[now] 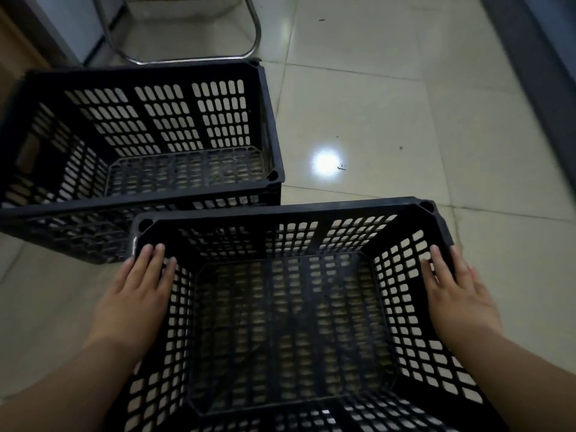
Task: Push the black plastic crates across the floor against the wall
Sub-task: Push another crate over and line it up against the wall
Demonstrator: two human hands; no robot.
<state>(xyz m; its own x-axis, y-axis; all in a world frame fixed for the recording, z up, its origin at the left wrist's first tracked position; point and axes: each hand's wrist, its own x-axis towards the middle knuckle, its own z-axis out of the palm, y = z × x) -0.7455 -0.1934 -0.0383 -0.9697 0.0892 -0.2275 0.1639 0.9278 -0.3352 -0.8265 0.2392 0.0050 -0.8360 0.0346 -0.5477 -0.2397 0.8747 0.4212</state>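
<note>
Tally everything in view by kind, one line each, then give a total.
Black plastic crates: 2 (near crate, far crate)
Hands: 2 (left hand, right hand), flat on the near crate's side rims
Chrome chair frame: 1
Total: 5

Far crate (pixel 140 135) ahead-left; floor (pixel 389 120) open right.

Dim indoor room, pale glossy tiled floor (pixel 374 104), chrome tubular chair base (pixel 249 48), unclear which kind

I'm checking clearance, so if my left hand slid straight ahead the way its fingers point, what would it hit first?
Probably the far crate. The left hand lies flat on the near crate rim, fingers aimed past its front left corner, where the far crate's wall sits close. Whether the crates touch is unclear.
</note>
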